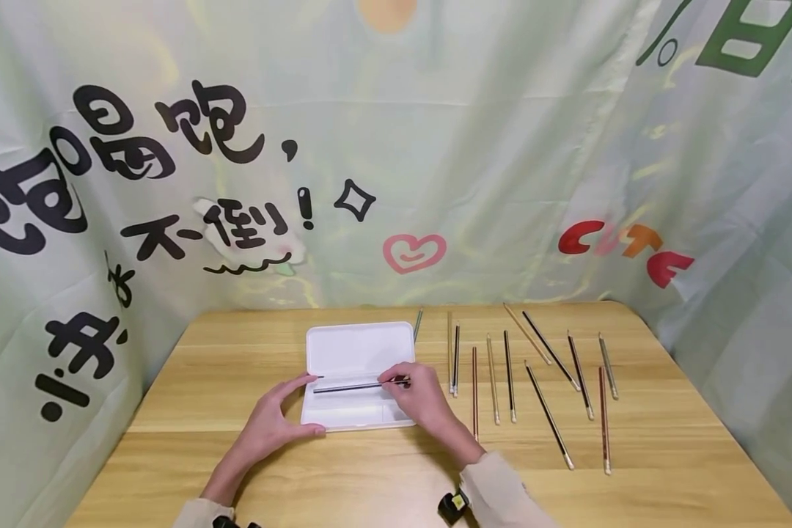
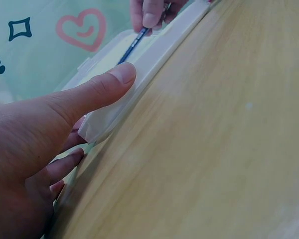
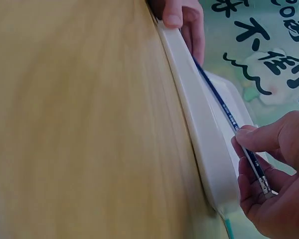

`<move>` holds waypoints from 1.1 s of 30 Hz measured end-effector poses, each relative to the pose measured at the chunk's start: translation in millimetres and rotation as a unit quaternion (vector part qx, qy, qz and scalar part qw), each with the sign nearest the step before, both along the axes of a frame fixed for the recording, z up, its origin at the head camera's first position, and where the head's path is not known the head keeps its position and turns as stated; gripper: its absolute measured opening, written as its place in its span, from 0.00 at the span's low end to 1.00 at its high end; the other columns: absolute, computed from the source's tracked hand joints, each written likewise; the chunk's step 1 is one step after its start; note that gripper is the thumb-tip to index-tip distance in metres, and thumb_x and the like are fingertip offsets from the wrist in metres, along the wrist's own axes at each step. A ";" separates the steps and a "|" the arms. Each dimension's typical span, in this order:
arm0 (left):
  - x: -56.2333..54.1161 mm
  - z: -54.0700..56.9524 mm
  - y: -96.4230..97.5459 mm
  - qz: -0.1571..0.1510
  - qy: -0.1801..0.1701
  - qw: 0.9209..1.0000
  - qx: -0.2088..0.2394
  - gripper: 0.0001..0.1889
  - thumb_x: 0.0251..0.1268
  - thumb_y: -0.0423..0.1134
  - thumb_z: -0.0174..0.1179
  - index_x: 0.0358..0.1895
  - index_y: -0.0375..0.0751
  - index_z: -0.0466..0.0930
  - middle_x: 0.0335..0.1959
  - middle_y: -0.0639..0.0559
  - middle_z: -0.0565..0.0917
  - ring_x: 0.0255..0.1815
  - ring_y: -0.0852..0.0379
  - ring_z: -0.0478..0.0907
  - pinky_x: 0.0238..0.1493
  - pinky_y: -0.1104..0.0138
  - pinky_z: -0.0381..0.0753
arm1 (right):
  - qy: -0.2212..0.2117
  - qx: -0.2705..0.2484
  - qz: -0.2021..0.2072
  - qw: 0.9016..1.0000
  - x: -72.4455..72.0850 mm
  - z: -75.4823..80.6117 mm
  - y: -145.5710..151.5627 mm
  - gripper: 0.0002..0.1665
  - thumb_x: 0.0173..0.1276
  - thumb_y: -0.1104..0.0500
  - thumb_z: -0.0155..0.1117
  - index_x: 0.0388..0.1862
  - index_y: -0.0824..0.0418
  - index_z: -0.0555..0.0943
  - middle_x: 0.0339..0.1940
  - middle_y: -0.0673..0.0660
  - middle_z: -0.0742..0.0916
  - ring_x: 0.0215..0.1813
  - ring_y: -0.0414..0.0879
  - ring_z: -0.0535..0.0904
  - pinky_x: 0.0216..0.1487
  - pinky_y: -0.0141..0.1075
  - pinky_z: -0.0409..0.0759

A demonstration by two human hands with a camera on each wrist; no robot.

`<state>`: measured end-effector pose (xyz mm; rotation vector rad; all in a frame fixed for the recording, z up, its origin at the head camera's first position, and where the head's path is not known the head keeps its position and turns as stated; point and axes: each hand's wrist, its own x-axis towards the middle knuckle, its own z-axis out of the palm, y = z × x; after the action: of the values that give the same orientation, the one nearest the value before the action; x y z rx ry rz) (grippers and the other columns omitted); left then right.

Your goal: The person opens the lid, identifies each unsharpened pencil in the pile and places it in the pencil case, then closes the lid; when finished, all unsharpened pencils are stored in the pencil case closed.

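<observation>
A white pencil case point(image 1: 359, 348) lies on the table with its lid folded back, away from the person. My left hand point(image 1: 270, 419) grips the case's left end, thumb over the front edge and fingers along the side, as the left wrist view also shows on the case wall point(image 2: 154, 69). Between thumb and fingertips, my right hand point(image 1: 425, 396) pinches a dark blue pencil point(image 1: 346, 389) near its eraser end. In the right wrist view this pencil point(image 3: 222, 102) slants over the case point(image 3: 189, 94), its far tip reaching toward the left hand point(image 3: 192, 22).
Several loose pencils are spread over the table's right half, among them a black one point(image 1: 550, 416), a red one point(image 1: 604, 422) and a natural-wood one point(image 1: 493, 378). Part of a green pencil point(image 1: 419, 323) shows behind the lid. A printed curtain point(image 1: 501, 183) hangs around the wooden table point(image 1: 237, 367).
</observation>
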<state>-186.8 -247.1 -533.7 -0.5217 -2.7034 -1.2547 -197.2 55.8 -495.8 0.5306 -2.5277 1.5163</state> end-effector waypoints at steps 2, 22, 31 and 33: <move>-1.2 0.2 -0.2 -0.004 0.001 1.000 0.002 0.48 0.37 0.60 0.84 0.68 0.51 0.78 0.69 0.42 0.77 0.69 0.35 0.72 0.67 0.36 0.68 | 0.000 0.005 0.006 1.000 0.5 -1.2 -2.5 0.05 0.65 0.72 0.71 0.37 0.65 0.90 0.36 0.55 0.91 0.38 0.44 0.84 0.40 0.32 0.83; 0.3 1.9 0.2 0.002 0.002 1.000 -0.004 0.48 0.37 0.60 0.84 0.68 0.52 0.78 0.68 0.41 0.77 0.67 0.35 0.73 0.66 0.34 0.69 | -0.013 0.051 0.016 0.998 7.3 -3.7 -11.0 0.05 0.68 0.70 0.70 0.39 0.63 0.89 0.38 0.54 0.91 0.38 0.44 0.86 0.39 0.31 0.85; 0.2 2.1 0.2 0.001 0.002 1.000 -0.003 0.48 0.37 0.60 0.84 0.68 0.52 0.78 0.69 0.41 0.77 0.68 0.34 0.73 0.66 0.35 0.68 | -0.025 0.019 0.021 0.999 5.1 2.5 -1.1 0.06 0.68 0.69 0.69 0.42 0.64 0.88 0.38 0.56 0.89 0.39 0.45 0.83 0.42 0.33 0.83; 0.2 1.5 -0.1 0.000 0.003 1.000 -0.004 0.48 0.37 0.60 0.84 0.69 0.52 0.78 0.69 0.41 0.77 0.68 0.35 0.73 0.67 0.35 0.68 | -0.019 0.007 0.020 1.000 5.3 7.1 5.0 0.07 0.68 0.70 0.69 0.43 0.64 0.88 0.39 0.56 0.90 0.41 0.47 0.83 0.43 0.35 0.83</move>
<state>-186.7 -247.1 -532.3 -0.5246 -2.7051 -1.2414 -191.9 60.8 -488.8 0.5626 -2.5728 1.5370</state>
